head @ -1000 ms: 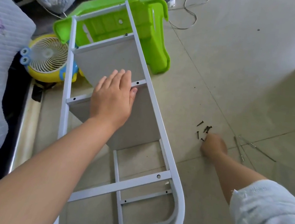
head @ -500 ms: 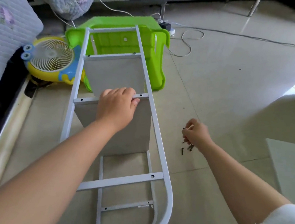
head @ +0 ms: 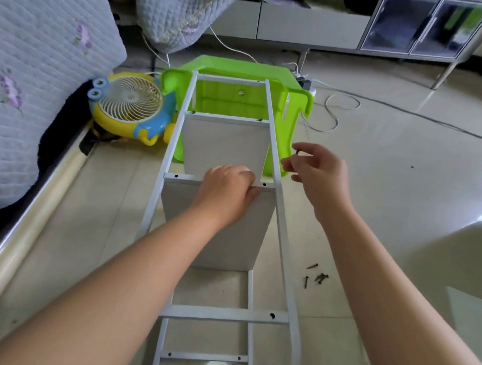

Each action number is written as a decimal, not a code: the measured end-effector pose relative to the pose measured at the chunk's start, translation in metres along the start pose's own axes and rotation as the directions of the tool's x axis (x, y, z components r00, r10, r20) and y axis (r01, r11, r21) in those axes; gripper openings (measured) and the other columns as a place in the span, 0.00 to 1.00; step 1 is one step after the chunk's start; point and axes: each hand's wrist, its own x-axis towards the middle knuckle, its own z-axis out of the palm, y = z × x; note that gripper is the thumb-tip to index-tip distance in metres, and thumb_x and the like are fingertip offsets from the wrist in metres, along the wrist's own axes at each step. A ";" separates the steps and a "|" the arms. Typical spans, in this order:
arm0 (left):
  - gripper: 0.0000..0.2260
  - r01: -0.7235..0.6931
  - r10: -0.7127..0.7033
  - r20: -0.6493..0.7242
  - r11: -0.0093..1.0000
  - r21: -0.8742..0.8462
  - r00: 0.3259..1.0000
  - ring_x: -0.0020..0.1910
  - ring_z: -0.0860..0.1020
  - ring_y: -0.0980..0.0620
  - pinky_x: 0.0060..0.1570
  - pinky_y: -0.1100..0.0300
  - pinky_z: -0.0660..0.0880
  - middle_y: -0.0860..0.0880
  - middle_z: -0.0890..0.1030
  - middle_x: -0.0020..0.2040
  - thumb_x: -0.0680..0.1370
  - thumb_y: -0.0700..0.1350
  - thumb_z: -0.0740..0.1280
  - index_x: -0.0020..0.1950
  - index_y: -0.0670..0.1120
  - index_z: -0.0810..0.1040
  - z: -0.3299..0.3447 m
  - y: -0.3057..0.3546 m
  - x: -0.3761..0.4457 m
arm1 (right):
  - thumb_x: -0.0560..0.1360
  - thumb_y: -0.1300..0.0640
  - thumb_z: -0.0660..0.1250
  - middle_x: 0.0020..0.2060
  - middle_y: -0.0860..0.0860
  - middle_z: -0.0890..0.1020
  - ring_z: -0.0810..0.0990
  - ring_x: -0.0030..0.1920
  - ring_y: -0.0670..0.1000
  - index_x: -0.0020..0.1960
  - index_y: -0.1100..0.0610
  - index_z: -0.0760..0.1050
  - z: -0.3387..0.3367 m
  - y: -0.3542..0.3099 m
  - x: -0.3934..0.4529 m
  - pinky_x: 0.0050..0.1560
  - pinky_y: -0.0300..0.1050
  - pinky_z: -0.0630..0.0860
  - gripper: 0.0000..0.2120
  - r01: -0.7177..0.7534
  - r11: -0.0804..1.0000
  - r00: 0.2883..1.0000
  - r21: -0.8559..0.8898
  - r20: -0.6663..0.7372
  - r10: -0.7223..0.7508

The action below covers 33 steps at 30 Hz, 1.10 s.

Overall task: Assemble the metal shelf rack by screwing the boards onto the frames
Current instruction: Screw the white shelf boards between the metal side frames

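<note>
Head view: the white metal frame [head: 279,204] is being kept flat on the floor, its far end lying over a green plastic stool [head: 299,99]. Two grey boards are being carried under its crossbars: a far board [head: 226,144] and a near board [head: 186,206]. The near board is being steadied by the left hand [head: 226,192], whose fingers are curled over the crossbar at the board's top edge. A dark screw [head: 297,152] is being pinched between the fingertips of the right hand [head: 319,173], just beside the right rail and above the open hole [head: 264,184] in that crossbar. Spare screws [head: 316,276] are being left loose on the floor to the right. By judgement, the work is only being started: the near board's holes look unfilled, the lower crossbar [head: 224,314] is bearing no board, and no second frame is being shown.
</note>
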 end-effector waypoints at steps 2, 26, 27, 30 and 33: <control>0.16 0.059 -0.059 0.014 0.997 -0.045 0.998 0.67 0.68 0.46 0.63 0.57 0.62 0.46 0.69 0.69 0.79 0.50 0.61 0.65 0.46 0.74 -0.007 -0.006 -0.002 | 0.74 0.66 0.62 0.34 0.48 0.81 0.77 0.35 0.40 0.51 0.55 0.77 0.004 0.006 -0.004 0.45 0.34 0.73 0.10 0.064 0.987 0.996 -0.146 0.073 -0.054; 0.09 0.181 -0.186 0.054 0.980 0.077 0.981 0.55 0.73 0.44 0.57 0.56 0.64 0.47 0.75 0.53 0.79 0.39 0.56 0.54 0.45 0.75 -0.027 -0.056 -0.027 | 0.71 0.64 0.70 0.31 0.40 0.72 0.73 0.36 0.46 0.48 0.60 0.83 0.018 0.013 -0.011 0.40 0.21 0.65 0.07 0.312 0.854 0.946 -0.417 0.056 -0.319; 0.09 0.181 -0.185 0.052 0.981 0.074 0.981 0.56 0.73 0.45 0.59 0.56 0.63 0.47 0.75 0.54 0.79 0.39 0.56 0.54 0.45 0.75 -0.025 -0.055 -0.028 | 0.71 0.65 0.70 0.31 0.41 0.73 0.73 0.36 0.43 0.48 0.61 0.83 0.017 0.013 -0.011 0.40 0.21 0.65 0.07 0.321 0.850 0.942 -0.417 0.047 -0.332; 0.09 0.193 -0.198 0.053 0.977 0.090 0.979 0.55 0.73 0.45 0.61 0.55 0.62 0.47 0.75 0.54 0.78 0.36 0.57 0.54 0.45 0.74 -0.024 -0.055 -0.029 | 0.70 0.66 0.70 0.32 0.43 0.75 0.74 0.34 0.33 0.46 0.62 0.83 0.016 0.015 -0.010 0.40 0.21 0.65 0.06 0.357 0.837 0.927 -0.415 0.048 -0.371; 0.10 0.210 -0.216 0.078 0.975 0.078 0.973 0.56 0.72 0.45 0.66 0.53 0.58 0.47 0.75 0.55 0.79 0.37 0.56 0.56 0.45 0.73 -0.026 -0.054 -0.030 | 0.70 0.67 0.70 0.34 0.47 0.76 0.72 0.36 0.28 0.46 0.62 0.83 0.015 0.017 -0.010 0.41 0.20 0.65 0.06 0.410 0.808 0.908 -0.422 0.105 -0.406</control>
